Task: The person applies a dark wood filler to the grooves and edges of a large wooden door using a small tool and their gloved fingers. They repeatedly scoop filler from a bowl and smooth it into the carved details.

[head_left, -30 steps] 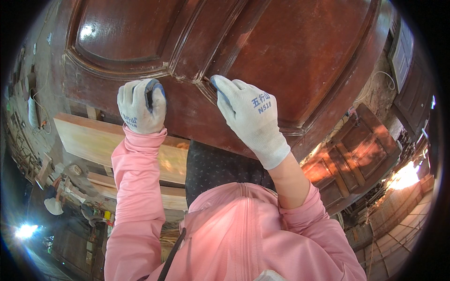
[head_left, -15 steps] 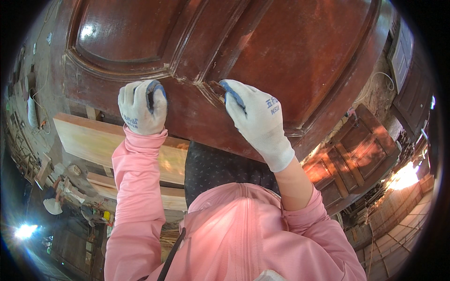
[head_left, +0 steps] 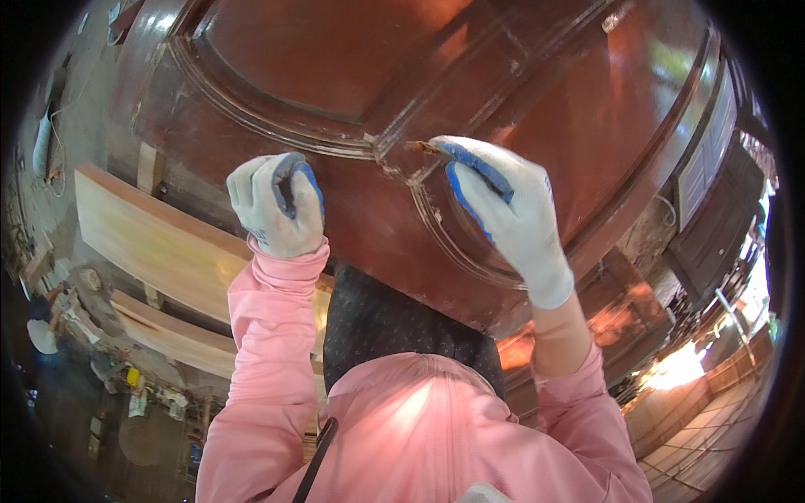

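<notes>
Fingers (head_left: 470,168) of the gloved right hand (head_left: 503,210) pinch a small brownish sanding scrap (head_left: 422,148) into the glossy reddish-brown carved wooden door panel's (head_left: 335,75) groove, left hand (head_left: 277,205) fisted alongside; looks like mid-sanding, next following the moulding.

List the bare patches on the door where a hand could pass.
Free: the upper raised field of the glossy red-brown wooden door, and the right field. Crowded: the moulding junction between the left hand and right hand.

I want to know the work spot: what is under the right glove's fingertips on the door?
Under the right hand fingertips, a small brownish piece presses the door moulding groove. The fingers cover most of it, so its kind stays unclear.
</notes>
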A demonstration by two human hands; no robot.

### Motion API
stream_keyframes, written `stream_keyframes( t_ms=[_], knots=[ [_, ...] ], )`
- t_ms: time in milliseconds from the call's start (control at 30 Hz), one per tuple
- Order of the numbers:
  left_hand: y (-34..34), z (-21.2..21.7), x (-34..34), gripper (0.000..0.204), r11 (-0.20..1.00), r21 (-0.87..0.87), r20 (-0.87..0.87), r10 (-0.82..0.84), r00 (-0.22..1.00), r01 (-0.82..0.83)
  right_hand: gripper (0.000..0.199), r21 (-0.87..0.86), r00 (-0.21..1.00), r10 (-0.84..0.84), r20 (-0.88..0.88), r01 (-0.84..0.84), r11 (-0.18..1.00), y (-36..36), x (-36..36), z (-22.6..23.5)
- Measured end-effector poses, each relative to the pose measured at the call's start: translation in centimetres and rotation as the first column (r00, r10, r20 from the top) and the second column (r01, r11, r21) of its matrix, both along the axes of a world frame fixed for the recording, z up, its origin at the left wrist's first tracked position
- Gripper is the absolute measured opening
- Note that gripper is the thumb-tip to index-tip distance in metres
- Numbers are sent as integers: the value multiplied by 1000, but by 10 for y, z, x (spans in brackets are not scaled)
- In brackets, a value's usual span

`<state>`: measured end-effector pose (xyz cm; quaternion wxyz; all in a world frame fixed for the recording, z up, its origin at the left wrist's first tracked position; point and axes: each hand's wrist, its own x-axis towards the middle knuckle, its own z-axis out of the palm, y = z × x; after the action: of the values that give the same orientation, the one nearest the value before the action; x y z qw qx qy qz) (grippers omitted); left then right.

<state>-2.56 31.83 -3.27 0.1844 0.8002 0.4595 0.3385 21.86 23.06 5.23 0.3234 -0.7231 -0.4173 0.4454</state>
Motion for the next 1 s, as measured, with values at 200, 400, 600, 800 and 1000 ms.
stream_keyframes(
  t_ms=[200, 400, 600, 800, 1000],
  knots=[
    [-1, 9, 2, 17, 998, -61, -58, -39, 998, 36, 24, 101, 770, 501, 394, -578, 809, 73, 27, -13],
    [1, 9, -1, 19, 994, -91, -42, -57, 997, 53, 25, -38, 478, 700, 531, -812, 583, 96, 19, -16],
    [3, 5, -6, 22, 995, -78, -49, -70, 996, 66, 28, -57, 391, 719, 575, -857, 512, 96, 21, -17],
    [3, 4, -7, 23, 994, -86, -67, -76, 995, 70, 38, -190, 142, 751, 645, -922, 338, 99, 19, -13],
    [5, 11, -2, 21, 993, -97, -62, -70, 996, 63, 35, -220, -69, 850, 522, -974, 56, 144, 27, -11]
  ],
)
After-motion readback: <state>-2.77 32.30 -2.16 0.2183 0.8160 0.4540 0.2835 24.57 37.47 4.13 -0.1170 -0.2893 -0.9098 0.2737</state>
